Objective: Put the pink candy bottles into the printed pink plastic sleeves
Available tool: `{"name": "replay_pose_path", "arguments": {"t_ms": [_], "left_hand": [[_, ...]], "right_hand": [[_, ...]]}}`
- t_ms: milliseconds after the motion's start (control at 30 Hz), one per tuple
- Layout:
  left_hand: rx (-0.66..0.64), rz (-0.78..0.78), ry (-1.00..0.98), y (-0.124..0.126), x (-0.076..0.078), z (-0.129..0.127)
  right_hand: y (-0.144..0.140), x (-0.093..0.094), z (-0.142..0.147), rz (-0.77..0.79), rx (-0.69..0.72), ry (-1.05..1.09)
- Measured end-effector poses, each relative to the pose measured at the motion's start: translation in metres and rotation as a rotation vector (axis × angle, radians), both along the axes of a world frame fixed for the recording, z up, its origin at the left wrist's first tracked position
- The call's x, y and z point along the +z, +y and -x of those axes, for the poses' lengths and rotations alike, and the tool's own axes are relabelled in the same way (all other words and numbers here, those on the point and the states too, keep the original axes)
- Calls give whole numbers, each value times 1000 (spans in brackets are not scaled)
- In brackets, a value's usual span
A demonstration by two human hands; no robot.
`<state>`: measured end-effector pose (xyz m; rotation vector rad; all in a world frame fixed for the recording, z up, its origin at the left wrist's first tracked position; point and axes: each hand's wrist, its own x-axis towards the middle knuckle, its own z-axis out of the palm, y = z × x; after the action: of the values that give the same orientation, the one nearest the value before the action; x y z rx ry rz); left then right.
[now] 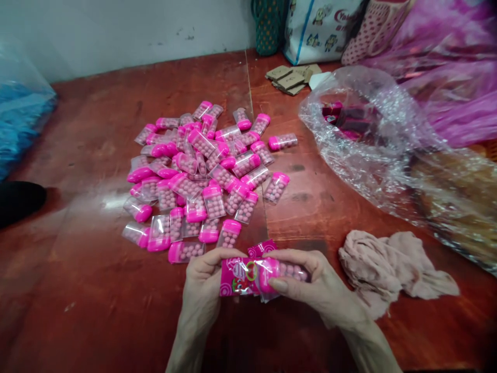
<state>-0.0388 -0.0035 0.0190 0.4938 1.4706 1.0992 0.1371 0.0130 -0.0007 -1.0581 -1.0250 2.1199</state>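
In front of me, my right hand (pixel 310 280) grips a clear candy container (pixel 292 271) with a bright pink cap and pink balls inside. Its capped end lies against a printed magenta sleeve (pixel 233 277), which my left hand (pixel 205 282) pinches at the left end. I cannot tell whether the cap is inside the sleeve or only over it. Another magenta printed piece (pixel 262 247) shows just behind my fingers. Beyond both hands spreads a loose pile of similar pink-capped containers (pixel 213 202), lying at many angles on the red-brown wooden surface (pixel 97 290).
A crumpled beige cloth (pixel 392 267) lies to the right. Behind it, a clear plastic bag (pixel 361 160) holds magenta printed pieces. Folded cardboard pieces (pixel 289 77), a white printed bag (pixel 320 31) and pink plastic (pixel 438 77) stand farther back. A bag of blue items (pixel 21 119) is at left.
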Motion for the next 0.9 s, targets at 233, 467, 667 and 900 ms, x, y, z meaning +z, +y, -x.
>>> {"name": "replay_pose_path", "arguments": {"t_ms": [233, 467, 667, 900], "left_hand": [[-19, -137, 88, -1, -7, 4], [-17, -69, -239, 4, -2, 3], [91, -97, -447, 0, -6, -14], [131, -4, -430, 1, -10, -33]], "right_hand": [[-3, -10, 1, 15, -43, 5], [-4, 3, 6, -44, -153, -86], [-6, 4, 13, -37, -352, -178], [-10, 5, 19, -144, -328, -229]]}}
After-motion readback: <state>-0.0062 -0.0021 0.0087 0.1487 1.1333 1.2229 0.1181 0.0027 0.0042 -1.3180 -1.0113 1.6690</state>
